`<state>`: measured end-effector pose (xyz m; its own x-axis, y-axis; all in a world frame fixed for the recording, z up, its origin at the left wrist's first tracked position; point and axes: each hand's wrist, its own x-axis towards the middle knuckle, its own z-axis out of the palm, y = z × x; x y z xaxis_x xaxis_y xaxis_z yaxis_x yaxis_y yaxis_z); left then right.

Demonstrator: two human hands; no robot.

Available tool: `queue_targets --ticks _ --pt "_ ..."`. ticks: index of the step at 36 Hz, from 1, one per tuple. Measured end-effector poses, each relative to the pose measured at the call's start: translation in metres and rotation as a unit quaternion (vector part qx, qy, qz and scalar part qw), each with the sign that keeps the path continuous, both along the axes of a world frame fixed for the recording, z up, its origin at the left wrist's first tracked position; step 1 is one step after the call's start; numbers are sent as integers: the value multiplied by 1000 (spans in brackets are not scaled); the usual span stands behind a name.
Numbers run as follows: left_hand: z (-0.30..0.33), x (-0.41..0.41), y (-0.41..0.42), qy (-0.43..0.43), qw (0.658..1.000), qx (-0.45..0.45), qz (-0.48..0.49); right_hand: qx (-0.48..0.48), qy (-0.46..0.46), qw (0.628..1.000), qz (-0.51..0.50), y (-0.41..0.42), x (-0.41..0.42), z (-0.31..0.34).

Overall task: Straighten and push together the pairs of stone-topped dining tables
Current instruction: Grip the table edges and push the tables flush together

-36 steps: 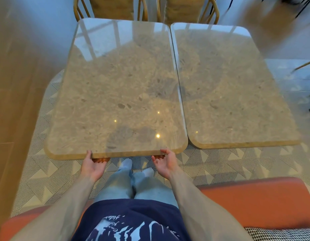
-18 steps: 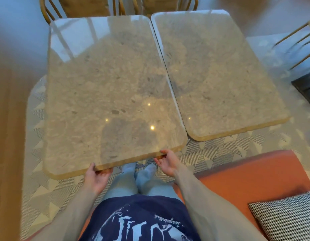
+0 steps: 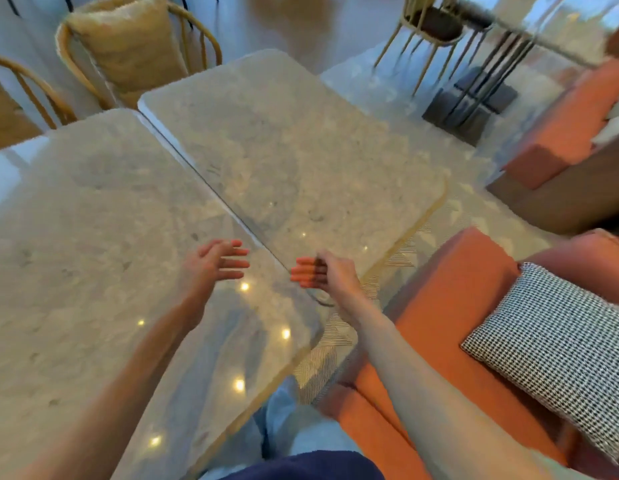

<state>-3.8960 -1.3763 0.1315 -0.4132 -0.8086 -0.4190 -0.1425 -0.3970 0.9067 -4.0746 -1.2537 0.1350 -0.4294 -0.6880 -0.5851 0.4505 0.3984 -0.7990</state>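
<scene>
Two stone-topped tables stand side by side with only a thin dark seam between them. The left table fills the left half of the view; the right table lies beyond it, its near edge set a little farther back. My left hand hovers over the left table's right part, fingers straight and spread, holding nothing. My right hand hangs in the air over the near end of the seam, fingers straight and together, also holding nothing.
An orange sofa with a houndstooth cushion runs along my right. Wicker chairs stand at the tables' far side. Another chair and a dark-legged table base stand at the back right, on a patterned rug.
Both hands let go of the left table's near edge and rose over the tops. My view swung to the right, toward the second table and the sofa.
</scene>
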Motion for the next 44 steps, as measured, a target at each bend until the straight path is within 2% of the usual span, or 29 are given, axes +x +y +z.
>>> queue_targets --ticks 6,15,22,27,33,39,44 --pt "61 -101 -5 134 987 -48 -76 -157 62 977 -129 3 -55 79" --pt "117 -237 -1 258 953 -78 -141 -206 181 929 -249 45 -187 134" --pt "116 -340 -14 247 951 -130 -136 -239 175 917 -267 25 -309 122" --pt "113 -398 -36 225 963 -124 -82 -248 160 922 -252 -19 -387 117" --pt "141 -447 -72 206 966 -152 -47 -267 182 919 -225 -59 -456 134" --pt "187 -454 -125 215 938 -268 -45 -265 252 904 -220 -103 -487 165" --pt "193 -475 -147 222 924 -310 -23 -306 292 887 -187 -123 -494 181"
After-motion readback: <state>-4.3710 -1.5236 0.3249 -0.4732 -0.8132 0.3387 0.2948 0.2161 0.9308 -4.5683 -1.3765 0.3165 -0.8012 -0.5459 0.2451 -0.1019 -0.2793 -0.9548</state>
